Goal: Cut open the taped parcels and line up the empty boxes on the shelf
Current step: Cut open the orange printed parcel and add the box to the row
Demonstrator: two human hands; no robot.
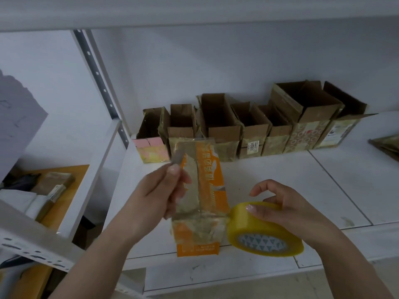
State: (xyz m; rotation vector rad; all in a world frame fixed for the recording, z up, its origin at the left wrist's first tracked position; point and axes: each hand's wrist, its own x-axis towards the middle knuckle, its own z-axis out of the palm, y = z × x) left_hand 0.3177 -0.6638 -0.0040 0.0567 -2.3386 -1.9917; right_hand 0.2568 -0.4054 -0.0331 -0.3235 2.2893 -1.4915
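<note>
White metal shelf (280, 180) carries a row of 7 open brown cardboard boxes (248, 126) along its back wall. At its front edge lies an orange-and-white taped parcel (205, 190). Beside it, the right hand (287, 210) curls its fingers around a yellow tape roll (263, 231). Over the parcel, the left hand (159, 190) pinches a small grey blade (178, 157).

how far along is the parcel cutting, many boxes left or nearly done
Done: seven opened boxes stand in a row at the back of the shelf. In hand: the left hand holds a small cutter over a taped orange parcel, while the right hand holds a yellow tape roll. Left: that parcel is still sealed, and a taped item lies at the right edge.
</note>
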